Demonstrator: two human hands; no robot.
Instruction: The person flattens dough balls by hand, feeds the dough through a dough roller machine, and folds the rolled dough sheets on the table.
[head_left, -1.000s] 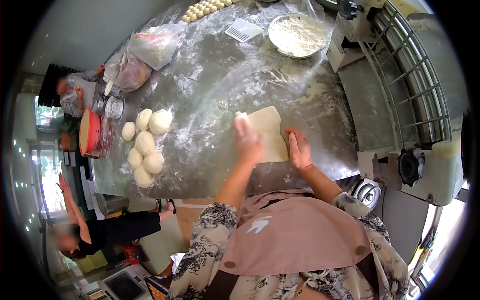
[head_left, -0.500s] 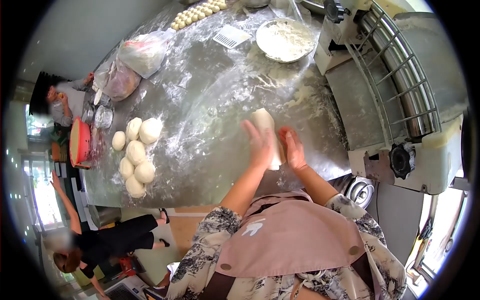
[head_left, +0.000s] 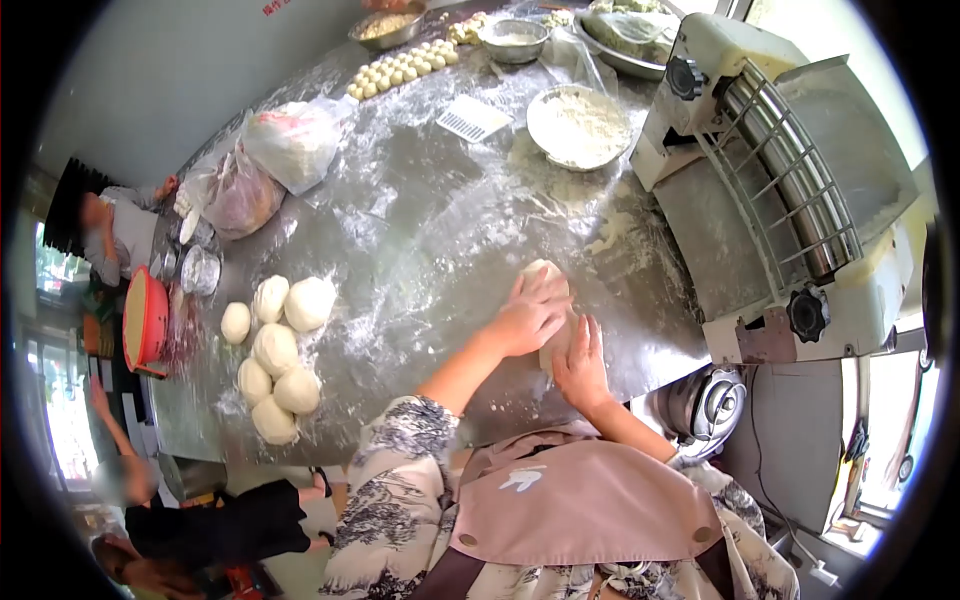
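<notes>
A pale, rolled length of dough (head_left: 546, 270) lies on the floury metal table in front of me. My left hand (head_left: 532, 318) bends over its upper part, fingers curled across it and hiding much of it. Lower down, my right hand (head_left: 582, 366) rests against the right side of the dough with its fingers stretched out and held near each other. Left of my hands sits a cluster of several smooth dough balls (head_left: 275, 348).
A steel roller machine (head_left: 790, 180) stands at the right edge. Behind are a bowl of flour (head_left: 580, 125), a white slotted scraper (head_left: 474, 119), rows of small dough pieces (head_left: 405, 68) and plastic bags (head_left: 292, 145). A red basin (head_left: 146, 318) and two people are at left.
My left hand has come to lie across the dough, where before it was blurred at its left side. My right hand now touches the dough lower down. The whole view has shifted.
</notes>
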